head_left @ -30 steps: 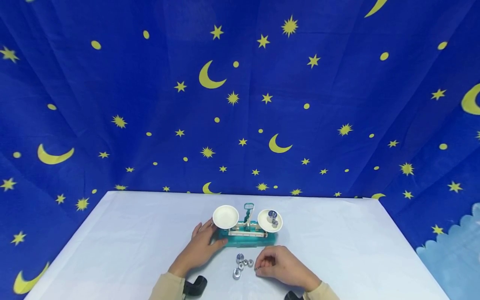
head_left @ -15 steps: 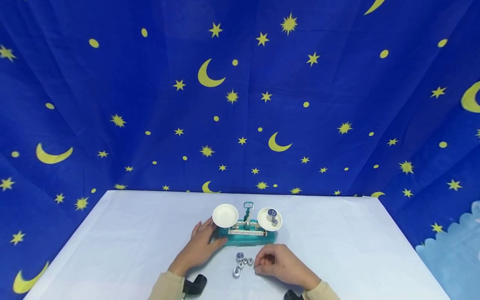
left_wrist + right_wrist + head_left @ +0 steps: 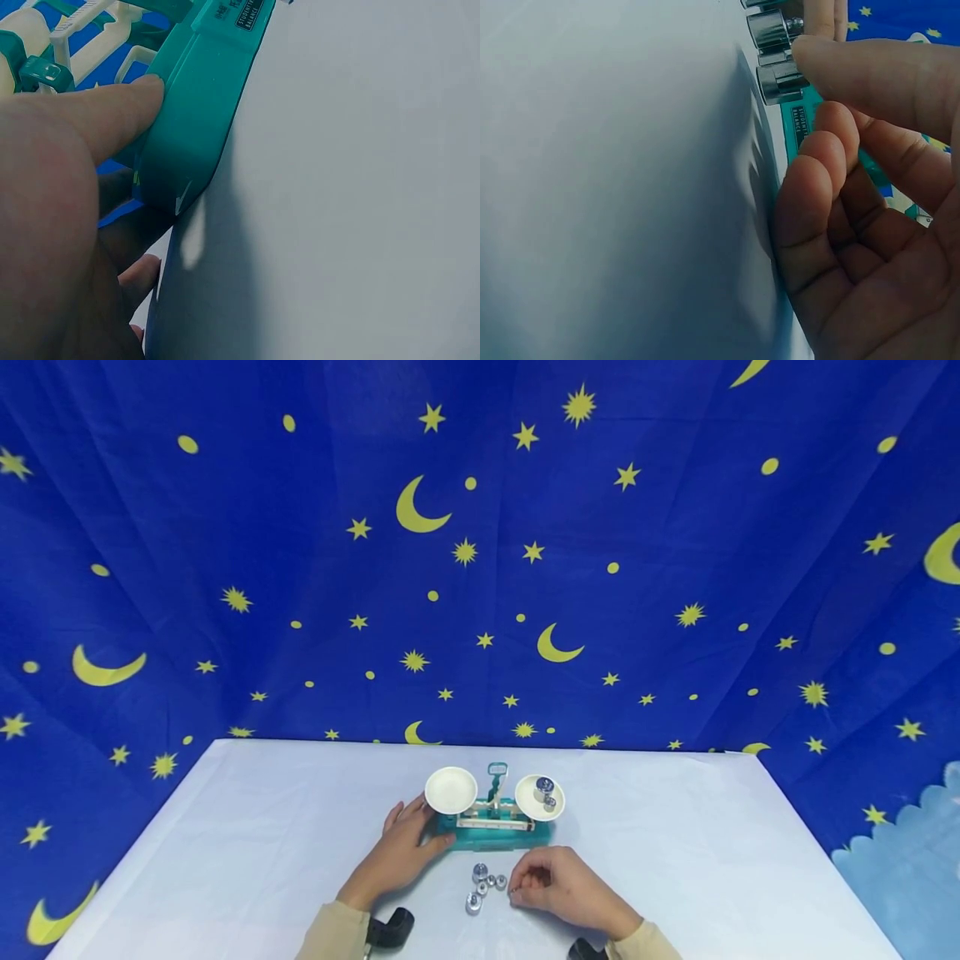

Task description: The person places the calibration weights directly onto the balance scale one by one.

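A teal balance scale (image 3: 491, 837) with two white pans stands near the middle of the table. My left hand (image 3: 401, 857) grips its left end; in the left wrist view the thumb (image 3: 124, 112) lies on the teal base (image 3: 199, 105) and the other fingers reach behind it. A large weight (image 3: 544, 787) and a smaller weight (image 3: 550, 804) sit in the right pan (image 3: 527, 806); the left pan (image 3: 451, 792) holds nothing. My right hand (image 3: 562, 889) pinches a small weight, mostly hidden by thumb and forefinger, beside several metal weights (image 3: 480, 872). Its other fingers (image 3: 806, 195) are curled.
A white cloth covers the table (image 3: 720, 852). Behind it hangs a blue curtain (image 3: 480, 693) with yellow moons and stars. Black wrist devices (image 3: 392, 928) are worn at both wrists, and a light blue scalloped cloth (image 3: 915, 852) is at the far right.
The whole head view has shifted up slightly. Both hands, the scale and the weights keep their places relative to each other.
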`<action>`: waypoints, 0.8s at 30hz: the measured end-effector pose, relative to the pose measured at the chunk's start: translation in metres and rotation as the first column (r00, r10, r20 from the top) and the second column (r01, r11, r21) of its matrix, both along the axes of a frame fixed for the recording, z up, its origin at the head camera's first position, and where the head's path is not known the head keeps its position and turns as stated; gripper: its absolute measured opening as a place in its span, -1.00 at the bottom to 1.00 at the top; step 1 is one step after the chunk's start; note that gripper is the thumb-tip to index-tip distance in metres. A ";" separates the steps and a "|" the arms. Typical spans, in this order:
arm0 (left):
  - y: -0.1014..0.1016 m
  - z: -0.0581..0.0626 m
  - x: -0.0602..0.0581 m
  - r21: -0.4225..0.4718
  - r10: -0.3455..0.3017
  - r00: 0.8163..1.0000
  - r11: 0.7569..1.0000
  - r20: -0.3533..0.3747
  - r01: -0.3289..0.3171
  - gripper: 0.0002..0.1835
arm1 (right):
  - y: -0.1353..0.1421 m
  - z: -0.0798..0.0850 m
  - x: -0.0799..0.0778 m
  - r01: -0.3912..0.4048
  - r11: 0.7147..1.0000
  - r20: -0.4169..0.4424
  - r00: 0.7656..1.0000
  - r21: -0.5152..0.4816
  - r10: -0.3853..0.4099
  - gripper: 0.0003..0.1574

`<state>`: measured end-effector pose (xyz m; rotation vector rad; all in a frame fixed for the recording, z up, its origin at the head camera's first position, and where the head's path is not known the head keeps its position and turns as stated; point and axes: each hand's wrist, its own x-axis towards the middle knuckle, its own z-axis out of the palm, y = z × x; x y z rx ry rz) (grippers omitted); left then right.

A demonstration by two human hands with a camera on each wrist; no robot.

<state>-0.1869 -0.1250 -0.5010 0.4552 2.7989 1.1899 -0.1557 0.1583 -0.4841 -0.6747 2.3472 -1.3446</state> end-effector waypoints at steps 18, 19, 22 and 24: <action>0.000 0.001 0.000 0.013 -0.005 1.000 1.000 0.000 0.005 -0.21 | 0.002 0.005 0.002 0.022 1.000 -0.053 0.998 -0.018 -0.023 -0.92; 0.000 0.001 0.000 0.012 -0.004 1.000 1.000 0.001 0.004 -0.21 | 0.002 0.006 0.002 0.025 0.999 -0.049 0.998 -0.021 -0.026 -0.92; 0.000 0.000 0.000 0.007 -0.002 1.000 1.000 0.002 0.002 -0.22 | 0.002 0.007 0.003 0.028 0.999 -0.056 0.998 -0.021 -0.029 -0.92; 0.000 -0.001 -0.001 0.003 0.001 1.000 1.000 0.002 -0.001 -0.22 | 0.002 0.007 0.003 0.032 0.999 -0.064 0.997 -0.024 -0.033 -0.92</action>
